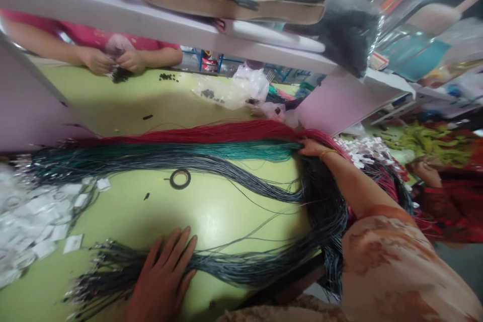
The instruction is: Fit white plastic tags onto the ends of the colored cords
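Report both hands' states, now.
Left hand: open, flat on the dark cord bundle.
Right hand: at the teal cords; grip cannot be told.

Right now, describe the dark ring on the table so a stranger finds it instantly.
On the yellow-green table, look at the bare patch below the grey cords. The ring lies flat there: the only closed circle among long strands.
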`<state>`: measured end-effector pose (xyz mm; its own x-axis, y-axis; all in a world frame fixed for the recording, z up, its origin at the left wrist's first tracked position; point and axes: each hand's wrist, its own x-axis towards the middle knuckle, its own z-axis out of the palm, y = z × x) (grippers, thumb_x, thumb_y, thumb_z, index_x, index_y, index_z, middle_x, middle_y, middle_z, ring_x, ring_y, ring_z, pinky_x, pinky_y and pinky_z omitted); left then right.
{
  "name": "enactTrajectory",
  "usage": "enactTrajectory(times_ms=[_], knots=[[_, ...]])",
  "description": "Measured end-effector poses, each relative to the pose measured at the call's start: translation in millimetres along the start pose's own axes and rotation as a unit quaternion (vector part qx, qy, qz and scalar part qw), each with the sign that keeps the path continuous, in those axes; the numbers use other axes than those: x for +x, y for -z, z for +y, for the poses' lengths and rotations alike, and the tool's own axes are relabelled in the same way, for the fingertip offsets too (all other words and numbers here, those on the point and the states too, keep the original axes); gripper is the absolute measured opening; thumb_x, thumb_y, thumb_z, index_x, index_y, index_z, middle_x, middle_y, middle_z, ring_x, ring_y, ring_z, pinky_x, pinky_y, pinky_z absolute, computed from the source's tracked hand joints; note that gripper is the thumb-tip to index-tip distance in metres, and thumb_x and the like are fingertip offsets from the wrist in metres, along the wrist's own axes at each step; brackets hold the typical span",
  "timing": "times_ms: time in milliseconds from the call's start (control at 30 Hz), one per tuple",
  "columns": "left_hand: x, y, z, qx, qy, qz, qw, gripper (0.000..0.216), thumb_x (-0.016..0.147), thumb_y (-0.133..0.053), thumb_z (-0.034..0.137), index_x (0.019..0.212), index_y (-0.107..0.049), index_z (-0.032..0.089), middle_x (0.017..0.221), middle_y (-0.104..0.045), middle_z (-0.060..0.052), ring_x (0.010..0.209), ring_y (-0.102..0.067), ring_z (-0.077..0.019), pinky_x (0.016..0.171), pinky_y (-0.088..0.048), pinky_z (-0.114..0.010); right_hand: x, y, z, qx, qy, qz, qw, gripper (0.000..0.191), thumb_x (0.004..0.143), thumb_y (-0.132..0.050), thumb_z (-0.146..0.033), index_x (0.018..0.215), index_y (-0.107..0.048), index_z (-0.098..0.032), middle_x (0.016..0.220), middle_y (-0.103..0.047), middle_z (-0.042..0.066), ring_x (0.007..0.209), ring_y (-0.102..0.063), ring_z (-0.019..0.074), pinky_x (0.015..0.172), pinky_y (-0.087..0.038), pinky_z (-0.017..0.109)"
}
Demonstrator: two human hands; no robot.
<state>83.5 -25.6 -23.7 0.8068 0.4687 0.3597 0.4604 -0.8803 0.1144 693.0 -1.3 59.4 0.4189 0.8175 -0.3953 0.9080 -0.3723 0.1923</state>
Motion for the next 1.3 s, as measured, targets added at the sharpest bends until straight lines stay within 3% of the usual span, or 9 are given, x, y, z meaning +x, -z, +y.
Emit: enactTrajectory(times_ms=[133,333,433,633,767,933,1000,1067,1300], knots=[[2.2,2.1,1.0,0.015,-0.015,0.003,1.000,0.046,0.089,-0.048,0.036,0.132,-0.055,0.025,0.138,-0.055,-0.006,0.122,-0.052,-0.0257,0.111,-0.021,-0.042,-11.1,11.0,-26.0,-0.041,0.027,0.026,0.998,0.032,0.077,-0.056,-0.026,0.104,-0.066,-0.012,0.100,-0.070,0.012,0.086,-0.062,0.0218,0.074,-0.042,0.025],[0.8,3.7,2.3,0.021,-0.011,-0.008,1.000,0.045,0.089,-0.048,0.033,0.133,-0.054,0.024,0.140,-0.053,-0.007,0.125,-0.050,-0.0273,0.109,-0.024,-0.044,-35.2,26.9,-89.2,-0.037,0.016,0.189,0.981,0.044,0.072,-0.059,-0.024,0.114,-0.053,-0.015,0.096,-0.069,0.011,0.081,-0.063,0.0226,0.067,-0.038,0.026],[0.9,6.8,4.0,0.017,-0.005,-0.030,0.999,0.046,0.089,-0.048,0.031,0.135,-0.052,0.024,0.142,-0.050,-0.007,0.128,-0.047,-0.0274,0.108,-0.026,-0.045,-43.7,37.7,-154.1,0.000,0.057,0.226,0.972,0.047,0.075,-0.058,-0.024,0.120,-0.048,-0.013,0.095,-0.068,0.012,0.081,-0.064,0.0239,0.068,-0.038,0.027],[0.8,12.8,10.9,-0.024,0.034,-0.092,0.995,0.050,0.088,-0.050,0.030,0.137,-0.048,0.023,0.145,-0.046,-0.010,0.134,-0.041,-0.0295,0.109,-0.030,-0.051,-50.6,74.3,-316.9,0.021,0.206,0.247,0.947,0.046,0.082,-0.053,-0.016,0.127,-0.042,-0.012,0.095,-0.069,0.013,0.084,-0.062,0.0206,0.071,-0.039,0.025],[-1.8,19.3,10.2,-0.082,0.059,-0.096,0.990,0.056,0.087,-0.054,0.040,0.138,-0.045,0.019,0.144,-0.046,-0.015,0.134,-0.040,-0.0314,0.108,-0.032,-0.054,-51.4,95.2,-382.1,0.032,0.240,0.250,0.938,0.054,0.079,-0.059,-0.014,0.129,-0.042,-0.005,0.101,-0.067,0.021,0.087,-0.061,0.0210,0.072,-0.042,0.027],[7.1,53.9,-4.0,-0.104,0.109,-0.014,0.988,0.058,0.090,-0.048,0.047,0.140,-0.043,0.019,0.146,-0.044,-0.015,0.137,-0.037,-0.0287,0.111,-0.032,-0.052,-44.5,139.4,-384.7,0.062,0.248,0.211,0.943,0.020,0.077,-0.061,-0.017,0.093,-0.065,-0.006,0.081,-0.069,0.018,0.072,-0.063,0.0197,0.065,-0.045,0.024],[19.5,67.7,-13.8,-0.092,0.120,0.014,0.988,0.057,0.091,-0.047,0.047,0.139,-0.043,0.018,0.145,-0.045,-0.015,0.137,-0.037,-0.0285,0.111,-0.033,-0.051,-43.1,159.4,-374.9,0.157,0.236,0.169,0.944,0.024,0.079,-0.056,-0.021,0.097,-0.067,-0.010,0.079,-0.069,0.012,0.065,-0.062,0.0159,0.061,-0.044,0.022],[37.3,74.4,-24.3,-0.076,0.118,0.032,0.990,0.057,0.090,-0.048,0.048,0.138,-0.045,0.017,0.143,-0.046,-0.016,0.136,-0.038,-0.0297,0.111,-0.034,-0.051,-46.5,173.0,-371.8,0.152,0.239,0.122,0.951,0.023,0.074,-0.057,-0.022,0.088,-0.069,-0.009,0.068,-0.067,0.009,0.057,-0.059,0.0149,0.057,-0.043,0.022],[121.3,48.2,-57.7,-0.040,0.072,0.086,0.993,0.054,0.092,-0.046,0.042,0.136,-0.046,0.011,0.143,-0.046,-0.017,0.138,-0.035,-0.0291,0.112,-0.033,-0.047,-81.0,179.2,-419.3,0.122,0.325,0.056,0.936,0.019,0.069,-0.056,-0.022,0.072,-0.069,-0.008,0.056,-0.060,0.005,0.049,-0.049,0.0115,0.050,-0.036,0.022]])
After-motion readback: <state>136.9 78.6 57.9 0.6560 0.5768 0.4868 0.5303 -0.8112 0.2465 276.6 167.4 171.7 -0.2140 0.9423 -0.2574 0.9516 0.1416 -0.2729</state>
